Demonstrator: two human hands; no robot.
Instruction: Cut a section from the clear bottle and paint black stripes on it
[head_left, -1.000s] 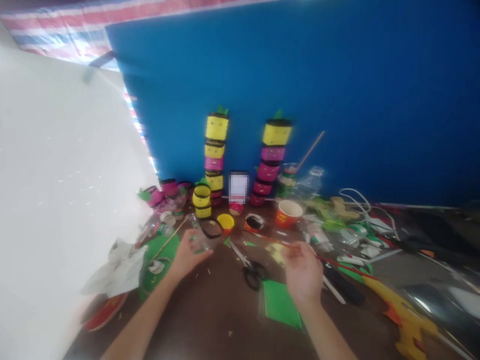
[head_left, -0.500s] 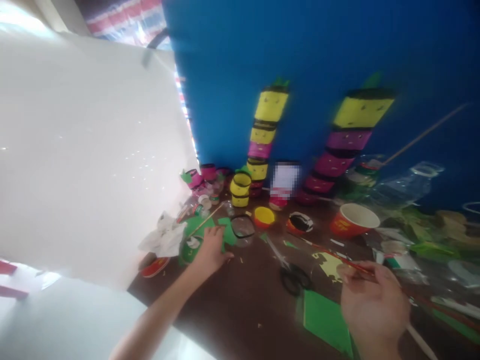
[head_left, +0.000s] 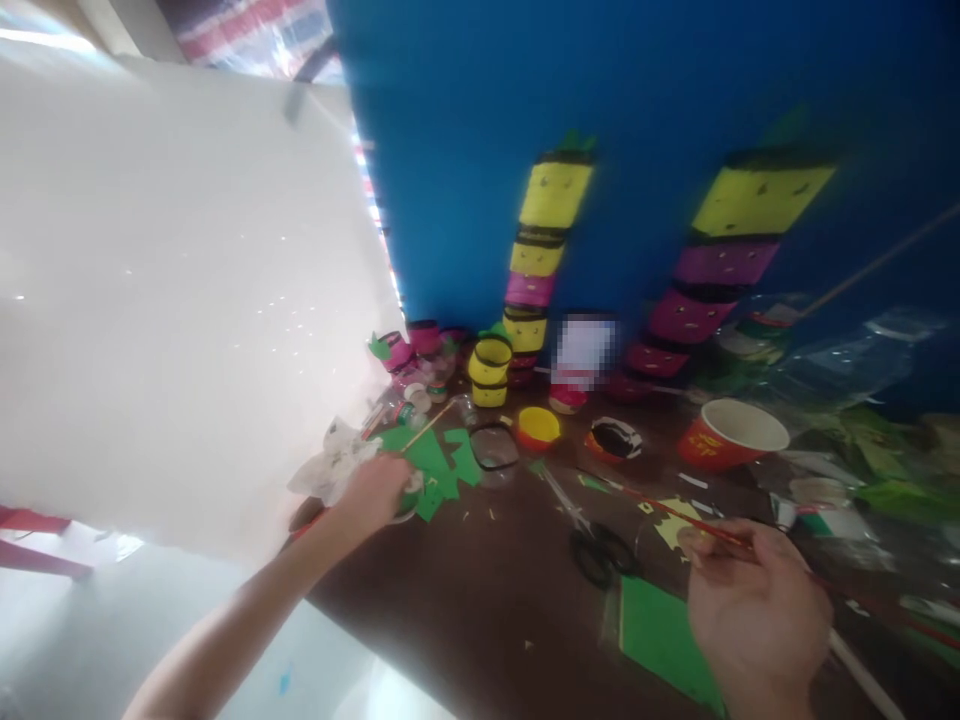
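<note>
My left hand (head_left: 373, 492) reaches to the left edge of the brown table (head_left: 480, 600) and rests closed on green foam pieces (head_left: 439, 462), beside crumpled white paper (head_left: 334, 465). What its fingers grip is hidden. My right hand (head_left: 754, 610) is at the lower right, fingers pinched on a thin red stick (head_left: 675, 510) that points left over a yellow cut-out. Black scissors (head_left: 596, 550) lie between my hands. A green foam sheet (head_left: 660, 645) lies just left of my right hand.
Two leaning stacks of yellow and pink pots (head_left: 536, 255) (head_left: 720, 270) stand against a blue board (head_left: 637, 110). A red paper cup (head_left: 731, 435), small yellow and black-filled cups, clear bottles and green scraps crowd the back and right. A white board (head_left: 165, 300) stands on the left.
My left hand drew back left and nearer, from the clear ringed cup to the green foam at the table's edge. The view swung left and closer. My right hand kept the stick.
</note>
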